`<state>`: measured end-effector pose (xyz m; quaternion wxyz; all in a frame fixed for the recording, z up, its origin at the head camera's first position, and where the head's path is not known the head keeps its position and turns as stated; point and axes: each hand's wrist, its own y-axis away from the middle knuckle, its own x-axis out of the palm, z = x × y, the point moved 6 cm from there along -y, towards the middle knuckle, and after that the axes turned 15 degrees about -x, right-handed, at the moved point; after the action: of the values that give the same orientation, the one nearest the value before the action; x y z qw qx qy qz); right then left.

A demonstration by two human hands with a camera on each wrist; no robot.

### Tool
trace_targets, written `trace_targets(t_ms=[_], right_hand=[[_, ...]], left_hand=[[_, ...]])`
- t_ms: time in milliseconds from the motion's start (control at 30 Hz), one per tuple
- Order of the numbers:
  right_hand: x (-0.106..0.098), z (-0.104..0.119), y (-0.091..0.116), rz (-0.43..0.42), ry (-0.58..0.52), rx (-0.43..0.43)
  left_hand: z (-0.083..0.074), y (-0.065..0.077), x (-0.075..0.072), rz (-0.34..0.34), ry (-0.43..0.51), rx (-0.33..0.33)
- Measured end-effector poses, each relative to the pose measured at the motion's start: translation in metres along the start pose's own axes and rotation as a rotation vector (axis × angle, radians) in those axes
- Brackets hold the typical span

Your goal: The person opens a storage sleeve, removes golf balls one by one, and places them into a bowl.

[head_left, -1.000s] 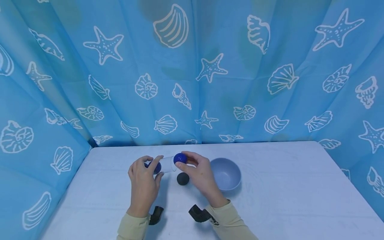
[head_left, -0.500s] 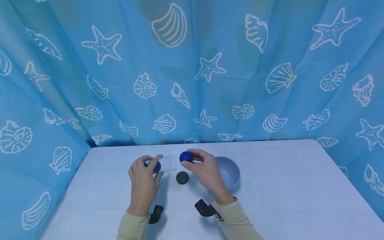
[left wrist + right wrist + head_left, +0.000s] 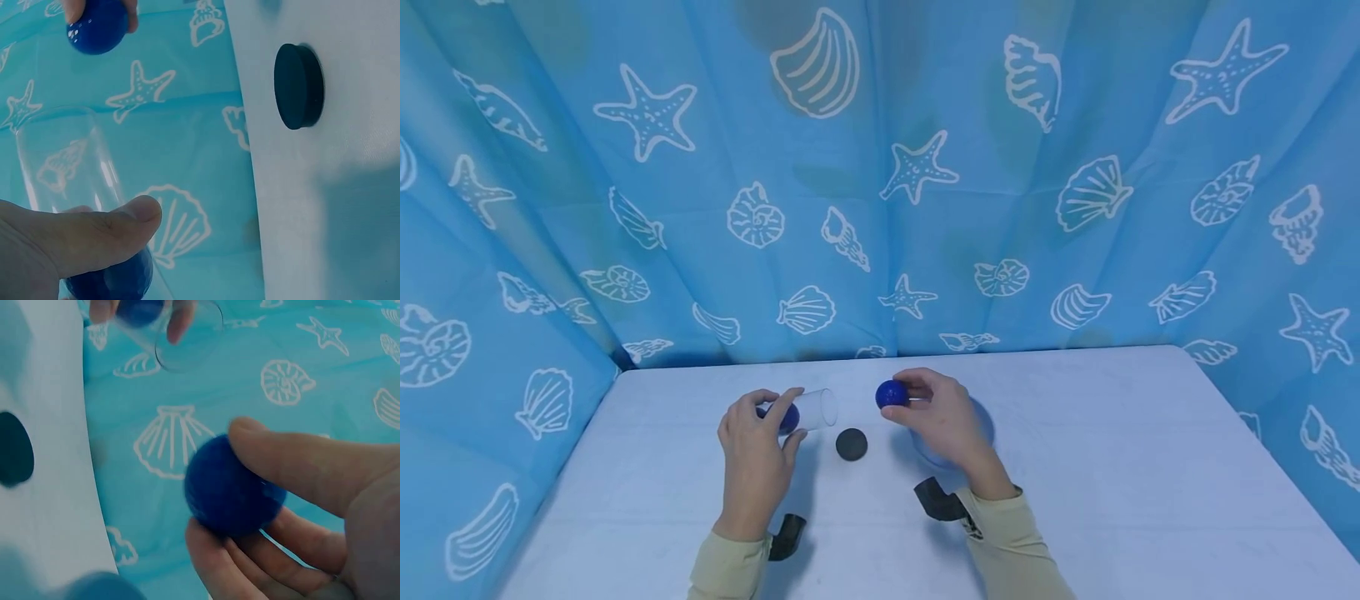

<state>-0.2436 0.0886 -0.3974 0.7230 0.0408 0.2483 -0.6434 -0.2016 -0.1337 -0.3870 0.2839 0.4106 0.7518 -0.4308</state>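
My left hand (image 3: 756,467) grips a clear cylindrical container (image 3: 816,408), held on its side above the table with its open mouth to the right. Inside it, near the left end, a dark blue ball (image 3: 112,278) shows behind the thumb in the left wrist view. Between the thumb and fingers of my right hand (image 3: 951,425) is another glossy blue ball (image 3: 231,487), apart from the container's mouth. A flat, round black lid (image 3: 852,444) lies on the table between the two hands.
A bluish-grey bowl (image 3: 986,421) stands on the white-covered table (image 3: 1112,467), partly hidden behind the right hand. Black curved pieces sit at both wrists. A blue curtain (image 3: 850,167) with white shell and starfish prints hangs behind the table.
My right hand has drawn the blue ball away from the container's mouth and to the right, so it now overlaps the bowl. The left hand keeps its hold almost unmoved.
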Motion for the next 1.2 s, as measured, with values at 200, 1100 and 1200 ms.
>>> trace_targets(t_ms=[200, 1100, 1200], right_hand=[[-0.006, -0.006, -0.001, 0.066, 0.087, -0.003], [-0.025, -0.031, -0.001, 0.133, 0.305, 0.122], [-0.025, -0.033, -0.001, 0.150, 0.321, 0.136]], left_hand=[[0.001, 0.000, 0.001, -0.027, -0.005, 0.007], [0.003, 0.000, 0.005, 0.014, 0.001, -0.026], [0.003, 0.000, 0.004, 0.018, 0.002, -0.025]])
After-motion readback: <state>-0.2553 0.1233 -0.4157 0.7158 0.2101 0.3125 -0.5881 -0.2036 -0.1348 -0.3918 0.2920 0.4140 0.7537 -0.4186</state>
